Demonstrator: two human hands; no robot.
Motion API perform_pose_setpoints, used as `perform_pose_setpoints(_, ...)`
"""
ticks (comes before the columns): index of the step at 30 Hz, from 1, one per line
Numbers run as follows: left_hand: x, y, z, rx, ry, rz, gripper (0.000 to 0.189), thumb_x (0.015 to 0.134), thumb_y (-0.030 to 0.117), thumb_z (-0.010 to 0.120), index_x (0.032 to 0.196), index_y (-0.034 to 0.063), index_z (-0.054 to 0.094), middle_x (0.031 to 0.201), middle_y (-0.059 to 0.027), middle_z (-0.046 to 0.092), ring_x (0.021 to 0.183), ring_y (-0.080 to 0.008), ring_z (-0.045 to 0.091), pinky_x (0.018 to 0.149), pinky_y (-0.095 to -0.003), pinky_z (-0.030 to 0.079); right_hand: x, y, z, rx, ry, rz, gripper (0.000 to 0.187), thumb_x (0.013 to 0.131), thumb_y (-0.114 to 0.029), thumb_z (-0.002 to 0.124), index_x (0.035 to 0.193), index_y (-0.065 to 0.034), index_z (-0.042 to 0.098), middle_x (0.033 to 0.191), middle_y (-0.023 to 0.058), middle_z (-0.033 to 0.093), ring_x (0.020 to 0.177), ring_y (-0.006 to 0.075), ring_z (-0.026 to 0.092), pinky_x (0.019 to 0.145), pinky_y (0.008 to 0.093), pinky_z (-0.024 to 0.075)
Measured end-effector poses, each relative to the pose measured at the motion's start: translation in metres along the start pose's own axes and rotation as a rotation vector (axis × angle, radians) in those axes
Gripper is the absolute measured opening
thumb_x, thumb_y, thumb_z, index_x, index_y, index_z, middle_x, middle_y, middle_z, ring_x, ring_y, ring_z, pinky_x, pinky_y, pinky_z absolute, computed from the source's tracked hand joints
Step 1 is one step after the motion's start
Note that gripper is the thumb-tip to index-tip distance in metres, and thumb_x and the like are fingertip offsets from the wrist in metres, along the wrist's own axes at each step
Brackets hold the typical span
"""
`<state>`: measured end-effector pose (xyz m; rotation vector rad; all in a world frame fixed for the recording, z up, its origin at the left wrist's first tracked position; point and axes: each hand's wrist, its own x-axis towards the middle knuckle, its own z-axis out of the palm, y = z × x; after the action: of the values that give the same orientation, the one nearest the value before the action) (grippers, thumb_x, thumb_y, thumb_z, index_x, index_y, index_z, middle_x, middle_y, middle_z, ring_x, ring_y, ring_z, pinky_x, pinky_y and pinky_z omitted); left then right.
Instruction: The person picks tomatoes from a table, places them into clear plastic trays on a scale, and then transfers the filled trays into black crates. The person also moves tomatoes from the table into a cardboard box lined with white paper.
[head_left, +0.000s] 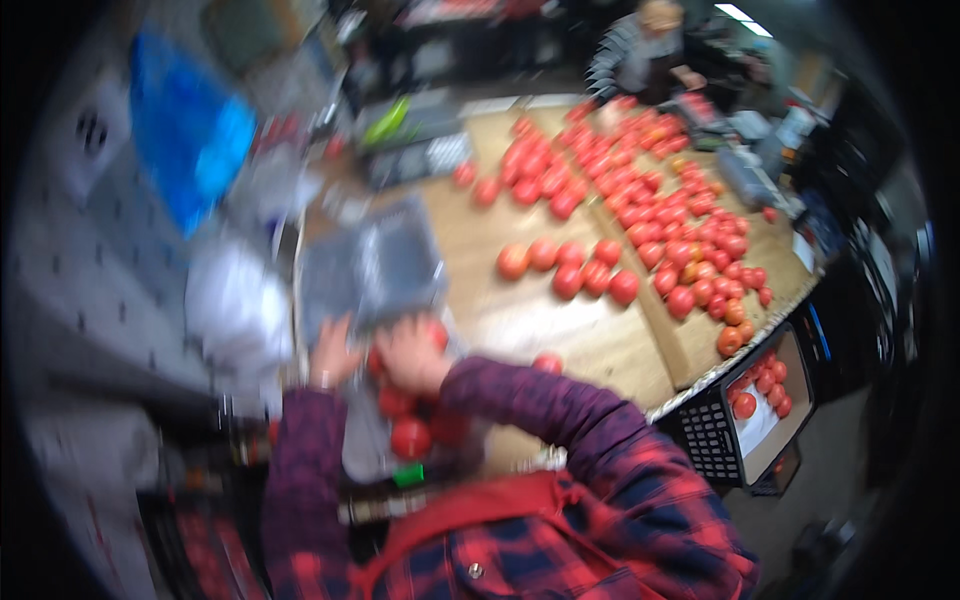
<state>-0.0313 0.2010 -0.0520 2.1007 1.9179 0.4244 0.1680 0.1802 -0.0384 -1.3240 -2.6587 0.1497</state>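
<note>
My right hand (412, 356) lies over red tomatoes (410, 438) in a clear plastic tray (364, 446) close to my body. One tomato (436, 333) shows beside its fingers; blur and the hand itself hide whether it grips one. To its left, my left hand (334, 352) is at the tray's left side with fingers apart and nothing visible in them. Just beyond both hands are clear plastic containers (367, 255), apparently nested. Several loose tomatoes (568, 280) form a small group to the right on the wooden tabletop (480, 307).
A wooden divider strip (637, 292) crosses the table, with a large tomato heap (675, 217) mostly beyond it. A black crate (712, 442) holding tomatoes stands off the right edge. Blue plastic (187, 135) and a white bag (236, 300) are at left. Across the table stands another person (637, 56).
</note>
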Motion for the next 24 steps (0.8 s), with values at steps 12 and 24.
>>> perform_pose_setpoints(12, -0.022, 0.016, -0.016, -0.120, 0.026, -0.126, 0.064, 0.079, 0.025, 0.067, 0.137, 0.0055, 0.046, 0.142, -0.0242, 0.037, 0.128, -0.0391, 0.044, 0.105, -0.0400, 0.039, -0.003, 0.047, -0.014, 0.488, 0.227, -0.154, 0.050, 0.079, -0.041, 0.070, 0.116, -0.0085, 0.062, 0.117, 0.0147, 0.061, 0.116, 0.0322, 0.054, 0.099, 0.0460, 0.0398)
perform_pose_setpoints(24, -0.077, 0.053, -0.068, -0.232, 0.312, 0.124, 0.053, 0.082, 0.020, 0.070, 0.130, 0.0049, 0.054, 0.119, -0.0147, 0.060, 0.107, -0.0281, 0.059, 0.093, -0.0362, 0.047, -0.125, 0.127, -0.043, 0.950, 0.119, 0.411, 0.033, 0.088, -0.017, 0.066, 0.112, 0.0051, 0.061, 0.101, 0.0118, 0.068, 0.074, 0.0141, 0.067, 0.066, 0.0253, 0.0520)
